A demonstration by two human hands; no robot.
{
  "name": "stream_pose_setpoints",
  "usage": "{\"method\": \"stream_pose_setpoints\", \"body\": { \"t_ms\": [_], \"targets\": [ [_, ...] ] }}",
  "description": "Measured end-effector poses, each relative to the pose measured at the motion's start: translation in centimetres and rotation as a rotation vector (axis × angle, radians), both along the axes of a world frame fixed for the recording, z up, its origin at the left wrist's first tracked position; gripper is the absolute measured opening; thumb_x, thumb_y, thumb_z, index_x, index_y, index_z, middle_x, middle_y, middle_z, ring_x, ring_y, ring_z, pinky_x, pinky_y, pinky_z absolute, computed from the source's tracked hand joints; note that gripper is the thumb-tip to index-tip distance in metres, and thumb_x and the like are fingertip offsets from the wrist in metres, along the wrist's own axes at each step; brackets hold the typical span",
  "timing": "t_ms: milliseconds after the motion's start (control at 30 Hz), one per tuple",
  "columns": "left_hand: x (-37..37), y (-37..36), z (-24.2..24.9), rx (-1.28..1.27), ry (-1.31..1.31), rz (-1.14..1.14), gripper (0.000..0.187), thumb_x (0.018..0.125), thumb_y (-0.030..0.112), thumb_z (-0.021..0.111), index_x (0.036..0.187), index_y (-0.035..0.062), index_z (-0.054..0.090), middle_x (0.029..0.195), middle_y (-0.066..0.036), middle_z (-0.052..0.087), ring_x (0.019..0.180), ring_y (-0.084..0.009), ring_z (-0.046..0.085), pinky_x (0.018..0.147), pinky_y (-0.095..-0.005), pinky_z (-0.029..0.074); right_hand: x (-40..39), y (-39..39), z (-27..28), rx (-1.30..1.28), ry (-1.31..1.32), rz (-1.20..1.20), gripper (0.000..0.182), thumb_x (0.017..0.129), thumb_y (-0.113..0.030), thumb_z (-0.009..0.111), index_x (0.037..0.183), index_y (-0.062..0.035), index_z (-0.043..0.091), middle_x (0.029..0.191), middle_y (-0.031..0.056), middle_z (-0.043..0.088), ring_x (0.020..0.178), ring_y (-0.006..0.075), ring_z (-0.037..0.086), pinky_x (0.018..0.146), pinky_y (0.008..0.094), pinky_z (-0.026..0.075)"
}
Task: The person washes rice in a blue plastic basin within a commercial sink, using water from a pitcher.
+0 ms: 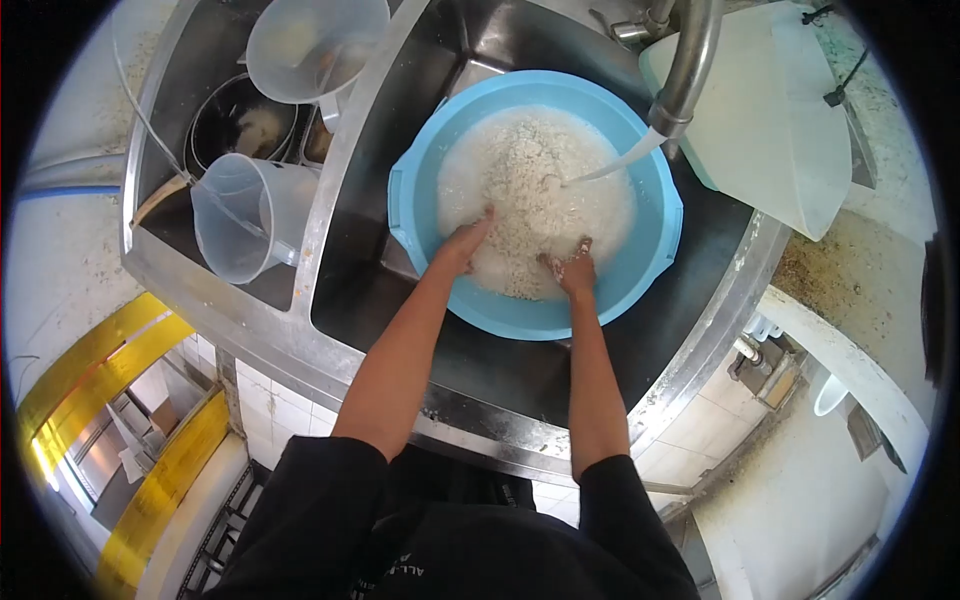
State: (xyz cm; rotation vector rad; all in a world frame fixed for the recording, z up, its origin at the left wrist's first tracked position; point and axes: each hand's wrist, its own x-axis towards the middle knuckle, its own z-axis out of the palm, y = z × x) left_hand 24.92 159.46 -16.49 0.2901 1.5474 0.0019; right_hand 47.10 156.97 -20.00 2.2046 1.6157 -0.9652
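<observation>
A light blue plastic basin (412,200) sits in the sink, holding a heap of white rice (530,165) in cloudy water. My left hand (466,246) is in the basin at the near left side of the heap. Its thumb sticks out, while the other fingers are partly hidden in the rice and water. On the near right side, my right hand (573,270) dips into the rice with its fingers apart and grains stuck to it. Water runs from the metal faucet (685,90) onto the rice.
In the left sink compartment stand two translucent measuring jugs (228,222), a dark pot (243,125) and a wooden handle (160,199). A large pale translucent container (760,110) leans at the right behind the faucet. The steel sink edge (500,445) runs in front of me.
</observation>
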Motion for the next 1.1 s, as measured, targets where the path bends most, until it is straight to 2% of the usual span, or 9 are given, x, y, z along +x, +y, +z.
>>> {"method": "stream_pose_setpoints", "body": {
  "t_ms": [167, 400, 467, 500, 567, 700, 767, 867, 1100],
  "targets": [
    [1.6, -1.9, -6.9, 0.056, -0.434, 0.652, 0.109, 0.078, 0.08, 0.05, 0.155, 0.0113, 0.014, 0.154, -0.015, 0.03, 0.139, -0.0346, 0.033, 0.111, -0.0554, 0.029, -0.7, 0.0, -3.3, -0.322, 0.883, -0.754, 0.078, 0.093, -0.048, 0.057, 0.147, 0.002, 0.032, 0.151, 0.0201, 0.035, 0.136, 0.0277, 0.037, 0.111, 0.0424, 0.031],
    [2.3, 1.4, -1.4, 0.347, -0.471, 0.748, 0.086, 0.085, 0.06, 0.061, 0.146, 0.006, 0.035, 0.142, -0.015, 0.049, 0.126, -0.0296, 0.05, 0.104, -0.0406, 0.042, -3.4, 1.0, -1.0, 0.097, 1.029, -1.011, 0.058, 0.097, -0.038, 0.053, 0.14, 0.0008, 0.044, 0.146, 0.0172, 0.042, 0.129, 0.0272, 0.044, 0.108, 0.0417, 0.035],
    [0.6, 3.1, 1.9, 0.5, -0.042, 0.086, 0.074, 0.086, 0.048, 0.065, 0.137, -0.0011, 0.045, 0.131, -0.014, 0.058, 0.116, -0.0282, 0.058, 0.098, -0.0377, 0.046, -2.5, 3.6, 4.2, 0.288, 0.786, -0.199, 0.045, 0.095, -0.02, 0.061, 0.132, 0.0034, 0.05, 0.133, 0.0156, 0.051, 0.124, 0.0277, 0.048, 0.102, 0.0387, 0.041],
    [-0.4, 3.4, 1.3, 0.492, -0.04, 0.083, 0.074, 0.086, 0.048, 0.065, 0.137, -0.0011, 0.045, 0.131, -0.014, 0.058, 0.116, -0.0282, 0.058, 0.098, -0.0377, 0.046, -1.9, 3.9, 4.0, 0.36, 0.827, -0.154, 0.048, 0.091, -0.023, 0.065, 0.13, 0.0007, 0.052, 0.129, 0.0197, 0.052, 0.12, 0.0326, 0.052, 0.097, 0.0419, 0.045],
    [-2.2, 4.8, -1.3, 0.621, 0.063, -0.775, 0.073, 0.088, 0.053, 0.059, 0.143, 0.0084, 0.043, 0.133, -0.011, 0.058, 0.117, -0.0308, 0.057, 0.1, -0.0394, 0.044, -0.2, 3.2, 3.0, 0.383, 0.502, 0.055, 0.051, 0.089, -0.027, 0.066, 0.13, -0.0002, 0.053, 0.129, 0.022, 0.051, 0.116, 0.0352, 0.054, 0.096, 0.044, 0.046],
    [-2.3, 1.9, -7.2, 0.352, 0.019, -0.858, 0.083, 0.086, 0.063, 0.056, 0.148, 0.0112, 0.037, 0.14, -0.013, 0.052, 0.121, -0.0308, 0.053, 0.102, -0.0417, 0.04, -0.1, -0.2, 0.6, 0.129, -0.112, 0.265, 0.057, 0.088, -0.032, 0.065, 0.13, 0.0024, 0.052, 0.135, 0.0258, 0.05, 0.119, 0.04, 0.051, 0.1, 0.0413, 0.044],
    [0.1, 0.2, -1.7, 0.074, -0.063, -0.129, 0.092, 0.082, 0.073, 0.053, 0.15, 0.0145, 0.033, 0.147, -0.013, 0.044, 0.128, -0.0293, 0.048, 0.106, -0.0433, 0.037, -0.5, -1.5, -3.3, 0.059, -0.055, 0.165, 0.057, 0.087, -0.032, 0.066, 0.131, 0.002, 0.051, 0.134, 0.0254, 0.05, 0.119, 0.0395, 0.051, 0.099, 0.0415, 0.044],
    [2.1, -1.5, -2.4, 0.119, -0.136, 0.262, 0.1, 0.08, 0.077, 0.052, 0.152, 0.0124, 0.029, 0.155, -0.014, 0.031, 0.138, -0.0321, 0.035, 0.107, -0.0413, 0.036, -1.2, -1.6, -6.6, -0.118, 0.256, -0.325, 0.058, 0.086, -0.03, 0.067, 0.132, 0.0008, 0.05, 0.133, 0.0242, 0.051, 0.119, 0.0381, 0.052, 0.099, 0.0418, 0.045],
    [2.0, 0.1, -5.8, 0.15, -0.599, 0.664, 0.083, 0.088, 0.061, 0.057, 0.15, 0.0133, 0.032, 0.153, -0.01, 0.036, 0.136, -0.0241, 0.039, 0.106, -0.0398, 0.037, -3.7, -0.2, -5.0, -0.114, 0.845, -1.115, 0.062, 0.084, -0.025, 0.071, 0.136, -0.0018, 0.046, 0.13, 0.0214, 0.052, 0.117, 0.0347, 0.053, 0.097, 0.0427, 0.046]
  ]
}}
